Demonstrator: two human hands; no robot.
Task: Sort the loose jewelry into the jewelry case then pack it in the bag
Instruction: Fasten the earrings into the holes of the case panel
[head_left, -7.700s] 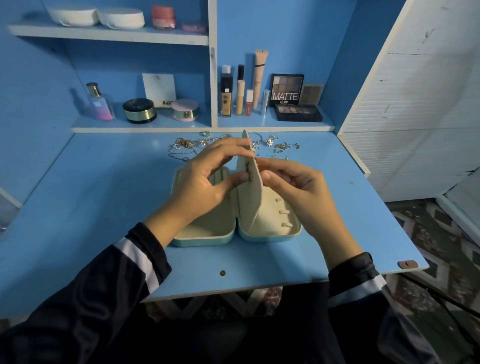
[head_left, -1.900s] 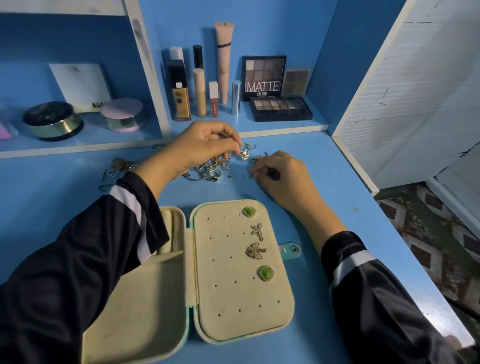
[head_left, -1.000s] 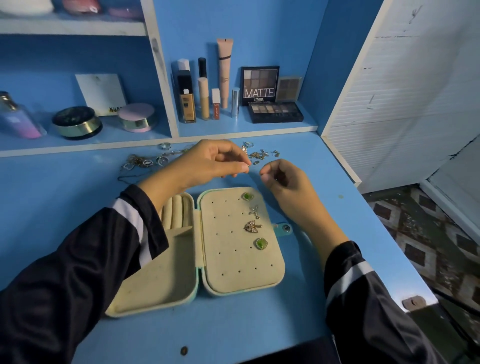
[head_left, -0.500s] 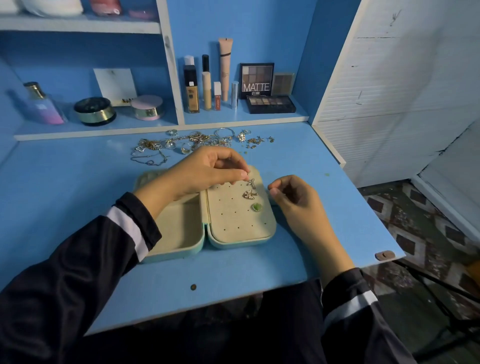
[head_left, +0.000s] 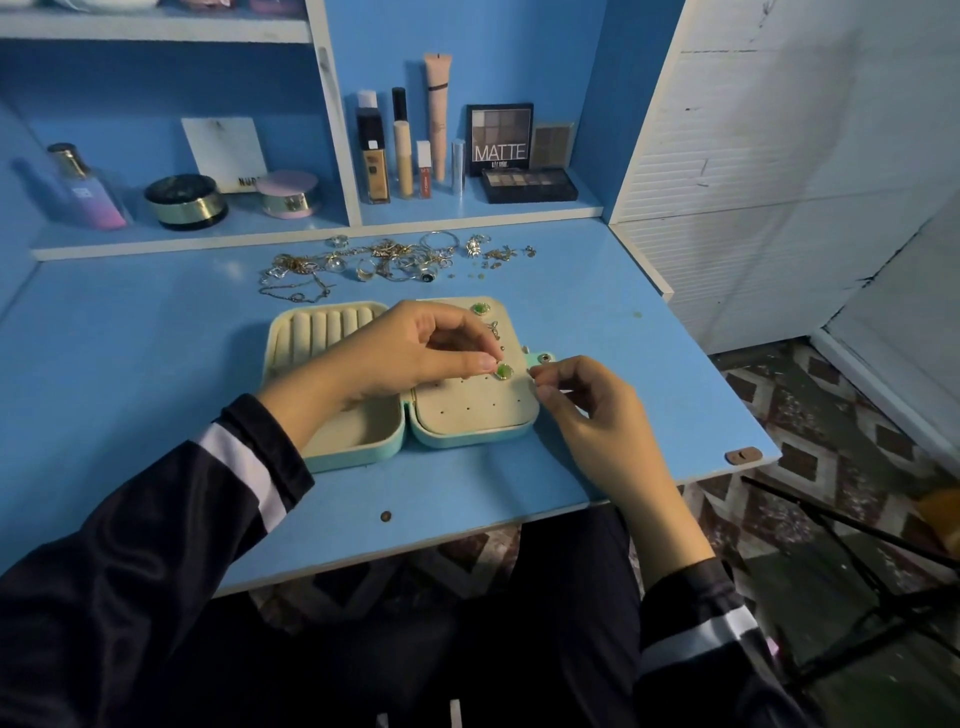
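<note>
The mint jewelry case (head_left: 358, 451) lies open on the blue desk (head_left: 156, 364), ring rolls (head_left: 322, 332) in its left half and a cream earring panel (head_left: 467, 408) on the right. Two green earrings (head_left: 479, 309) (head_left: 504, 371) and a small silver one (head_left: 493, 328) sit in the panel. My left hand (head_left: 410, 353) reaches across the case, thumb and forefinger pinching a small earring beside the lower green one. My right hand (head_left: 582, 400) pinches a tiny piece at the panel's right edge. Loose jewelry (head_left: 384, 260) lies behind the case.
A low shelf at the back carries a perfume bottle (head_left: 85, 192), jars (head_left: 186, 201), makeup tubes (head_left: 402, 150) and eyeshadow palettes (head_left: 527, 184). A white slatted panel (head_left: 779, 182) stands right of the desk. The desk's front edge (head_left: 467, 540) is near my lap, patterned floor to the right.
Both hands came back from the jewelry pile to the case. My left fingertips slid down the panel to the lower green earring, and my right hand closed in on the panel's right edge.
</note>
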